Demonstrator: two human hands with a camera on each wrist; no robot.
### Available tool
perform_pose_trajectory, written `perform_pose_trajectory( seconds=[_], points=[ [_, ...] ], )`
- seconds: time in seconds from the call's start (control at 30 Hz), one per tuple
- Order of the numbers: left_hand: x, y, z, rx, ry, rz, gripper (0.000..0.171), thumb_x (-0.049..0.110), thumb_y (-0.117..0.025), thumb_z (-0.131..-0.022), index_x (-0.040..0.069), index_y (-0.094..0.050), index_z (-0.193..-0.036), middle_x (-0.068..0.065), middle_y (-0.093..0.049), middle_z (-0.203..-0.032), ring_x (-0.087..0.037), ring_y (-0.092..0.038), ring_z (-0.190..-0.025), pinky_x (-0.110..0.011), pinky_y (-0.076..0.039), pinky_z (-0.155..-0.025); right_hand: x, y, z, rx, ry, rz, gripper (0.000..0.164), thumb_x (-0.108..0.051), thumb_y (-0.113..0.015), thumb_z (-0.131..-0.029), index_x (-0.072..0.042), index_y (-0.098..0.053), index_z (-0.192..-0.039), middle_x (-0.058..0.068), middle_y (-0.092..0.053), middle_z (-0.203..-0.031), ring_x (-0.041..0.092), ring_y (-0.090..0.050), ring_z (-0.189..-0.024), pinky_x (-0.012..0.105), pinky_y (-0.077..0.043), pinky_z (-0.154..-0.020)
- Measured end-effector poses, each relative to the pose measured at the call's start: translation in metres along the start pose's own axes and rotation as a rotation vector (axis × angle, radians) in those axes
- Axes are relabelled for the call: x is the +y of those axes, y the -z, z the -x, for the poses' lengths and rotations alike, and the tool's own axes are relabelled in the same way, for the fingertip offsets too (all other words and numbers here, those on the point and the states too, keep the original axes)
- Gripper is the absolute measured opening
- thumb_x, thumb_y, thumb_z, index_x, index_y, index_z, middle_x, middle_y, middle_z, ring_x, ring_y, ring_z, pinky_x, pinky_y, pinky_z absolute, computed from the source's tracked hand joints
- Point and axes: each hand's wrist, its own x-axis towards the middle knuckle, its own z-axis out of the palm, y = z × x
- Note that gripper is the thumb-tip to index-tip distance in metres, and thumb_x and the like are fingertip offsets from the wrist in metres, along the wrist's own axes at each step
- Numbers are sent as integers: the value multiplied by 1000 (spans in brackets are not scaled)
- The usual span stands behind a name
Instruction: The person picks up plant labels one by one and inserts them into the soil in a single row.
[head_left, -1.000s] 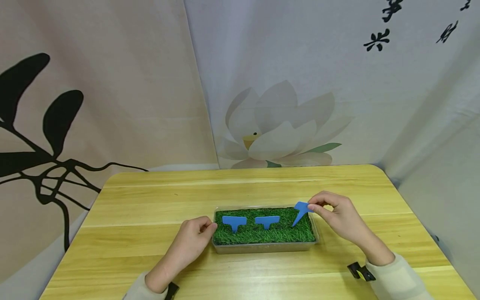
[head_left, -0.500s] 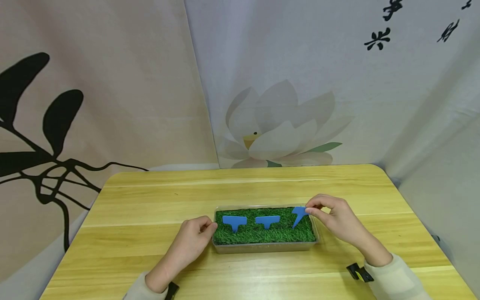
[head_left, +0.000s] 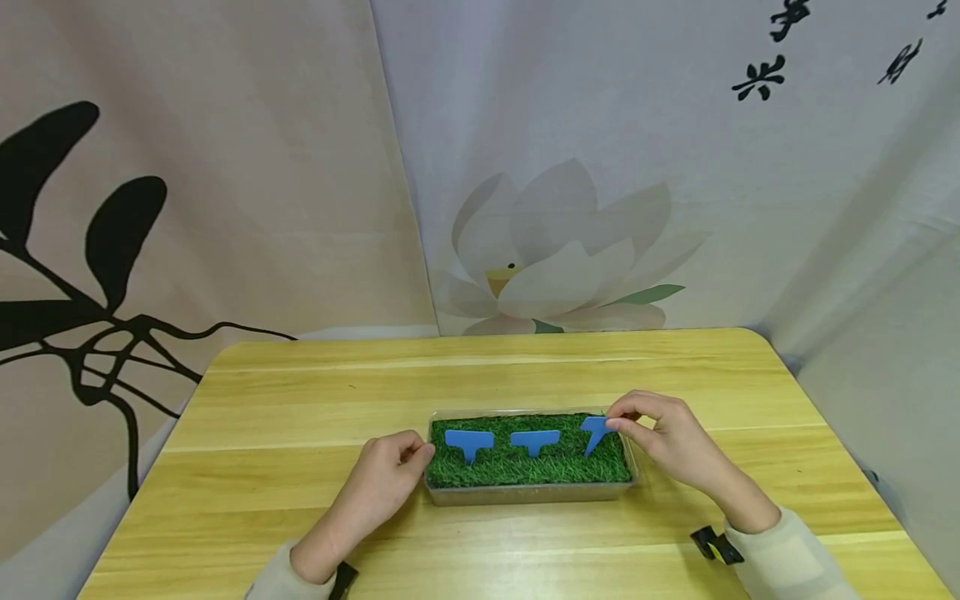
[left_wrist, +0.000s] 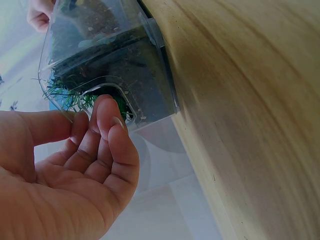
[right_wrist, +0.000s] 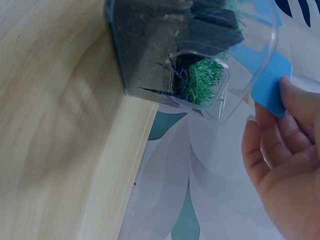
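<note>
A clear plastic box (head_left: 525, 496) holds a mat of artificial grass (head_left: 495, 476). Two blue T-shaped plant labels stand upright in the grass, one at the left (head_left: 469, 442) and one in the middle (head_left: 535, 439). With thumb and fingers my right hand (head_left: 675, 437) pinches a third blue plant label (right_wrist: 272, 85) by its right end. This one tilts over the grass's right part, its stem pointing down and left. At the box's left end, my left hand (head_left: 382, 475) pinches the rim; in the left wrist view its fingertips (left_wrist: 107, 112) lie at the cut-out handle.
The box stands on a light wooden table (head_left: 300, 400). Printed cloth (head_left: 570, 125) hangs behind the table, bearing a flower and dark branches. Each wrist has a black strap piece, such as the one by the right sleeve (head_left: 716, 546).
My right hand has moved slightly left and down with its plant label, which now sits lower against the grass. My left hand and the box have stayed in place.
</note>
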Motion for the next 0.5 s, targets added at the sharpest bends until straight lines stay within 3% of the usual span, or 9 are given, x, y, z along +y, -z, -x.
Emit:
perform_pose_trajectory(
  seconds=[0.5],
  points=[
    [0,-1,0,-2,-15,3,33,11,-64,-105,14,-62,-72,4,-47,-56,-8,-31,-47,-23,-32,-51,-1,-5,-1,-41,55,24,28,8,-79,-87,-18,-76,-98,-10,-74,-96,6,-68,-83,22,-55,-73]
  ],
)
